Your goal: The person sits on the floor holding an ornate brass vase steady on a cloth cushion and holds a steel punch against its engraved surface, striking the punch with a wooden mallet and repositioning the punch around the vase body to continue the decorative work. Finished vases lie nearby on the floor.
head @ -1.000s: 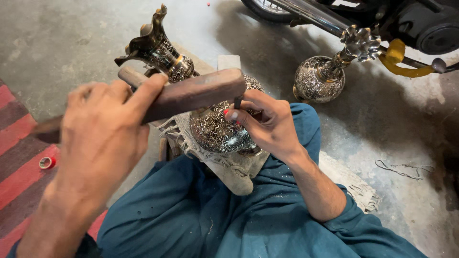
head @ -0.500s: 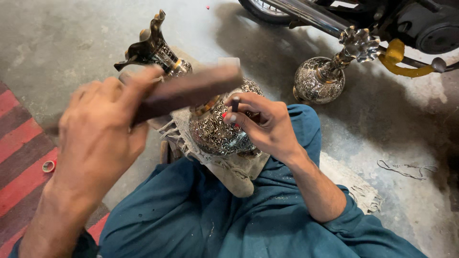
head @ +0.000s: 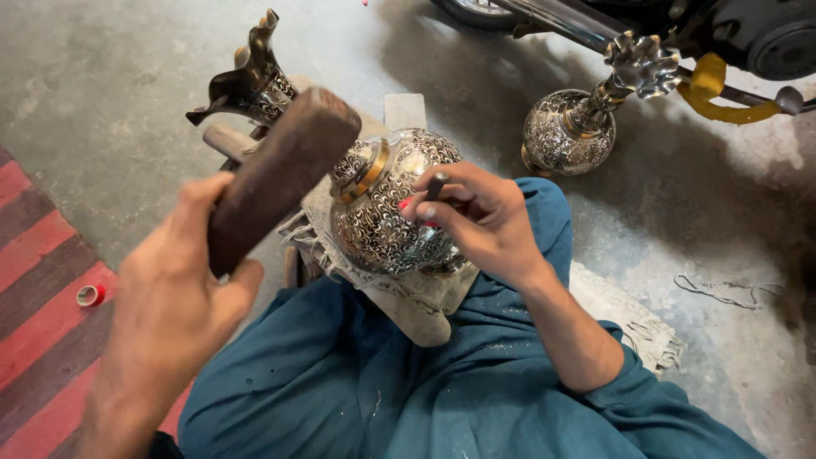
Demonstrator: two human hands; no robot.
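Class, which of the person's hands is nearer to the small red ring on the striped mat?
Left. The left hand is just right of the red ring; the right hand is far off, at the engraved vase.

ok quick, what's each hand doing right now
Left hand: closed around a wooden block, raised.
Right hand: closed on a small metal punch, tip against the engraved metal vase.

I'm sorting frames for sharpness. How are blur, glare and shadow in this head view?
Head view: the left hand and its brown wooden block look soft with motion blur; the right hand and the engraved round metal vase are sharp; bright glare on the vase's shoulder; deep shadow under the motorcycle.
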